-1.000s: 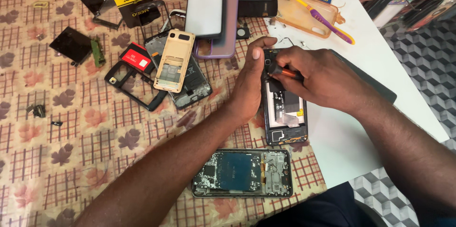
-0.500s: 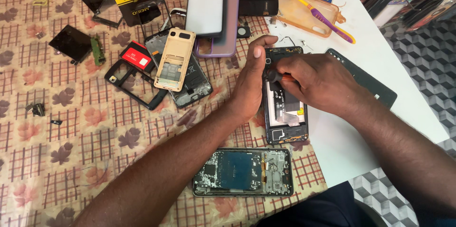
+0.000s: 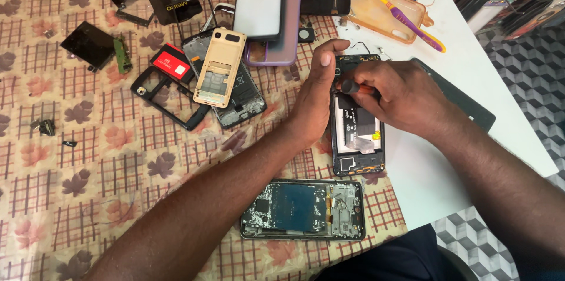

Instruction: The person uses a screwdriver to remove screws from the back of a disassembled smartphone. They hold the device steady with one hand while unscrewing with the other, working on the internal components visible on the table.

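Orange-handled screwdriver (image 3: 358,88), gripped in the right hand's (image 3: 400,95) closed fingers, probably sits on a screw near the opened phone's (image 3: 358,134) top, so the left hand (image 3: 315,101), fingers curled along its edge, should press it flat on the white table (image 3: 429,181).

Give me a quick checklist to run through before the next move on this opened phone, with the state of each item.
1. Opened phone lies flat on the table: ok, its lower end sits on the patterned tablecloth.
2. Left hand steadies the phone: ok, it rests against the phone's left edge, thumb up by the top.
3. Right hand grips the tool: ok, fingers are closed around an orange-and-black tool handle.
4. Tool tip seated on its spot: cannot tell, the hands hide it.
5. Loose small parts clear of the hands: ok, tiny black pieces lie far at the left.
6. Second opened phone kept clear: ok, it lies apart, nearer the person.
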